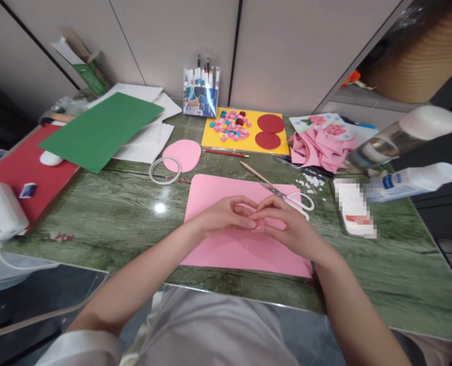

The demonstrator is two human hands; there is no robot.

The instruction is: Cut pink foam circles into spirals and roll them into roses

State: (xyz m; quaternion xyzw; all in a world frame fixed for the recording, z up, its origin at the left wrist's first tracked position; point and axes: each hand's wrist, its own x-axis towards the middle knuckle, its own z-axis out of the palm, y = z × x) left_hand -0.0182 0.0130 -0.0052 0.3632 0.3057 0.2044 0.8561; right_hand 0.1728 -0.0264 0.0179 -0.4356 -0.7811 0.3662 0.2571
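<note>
My left hand and my right hand meet fingertip to fingertip above a stack of pink paper. Between them they pinch a small pink piece, largely covered by the fingers; it seems to be paper, but its shape is unclear. Scissors with white handles lie partly on the stack's right side, just beyond my right hand. A wooden pencil points away from me at the stack's far edge.
Behind the stack, yellow paper bears small pink, blue and dark red rolls and two red circles. Pink scraps, bottles and a phone stand or lie right. Left are a tape ring, green paper and red paper.
</note>
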